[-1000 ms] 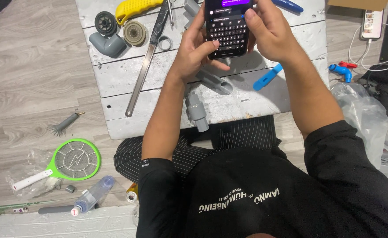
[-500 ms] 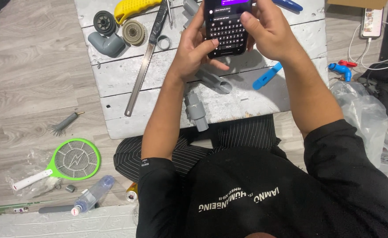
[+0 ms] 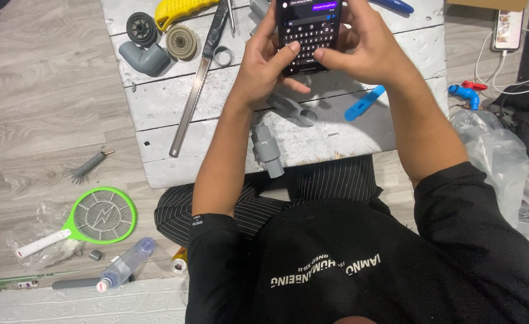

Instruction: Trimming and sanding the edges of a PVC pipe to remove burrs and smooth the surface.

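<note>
On the floor at far left lies a green electric swatter (image 3: 99,217) beside a clear plastic bottle (image 3: 126,264). On the white plank table (image 3: 162,108) rest a grey pipe elbow (image 3: 143,58), a yellow-handled tool (image 3: 180,8) and a long saw blade (image 3: 196,84), untouched. The left hand (image 3: 269,66) and right hand (image 3: 366,51) are together, clamped on a dark phone (image 3: 308,33) held above the table's far edge, thumbs on its keyboard. Against the earlier frames the phone and thumbs have barely shifted; typing apparently continues. A grey pipe fitting (image 3: 269,150) lies below the forearms, a blue clip-like piece (image 3: 363,103) at right, its kind unclear.
</note>
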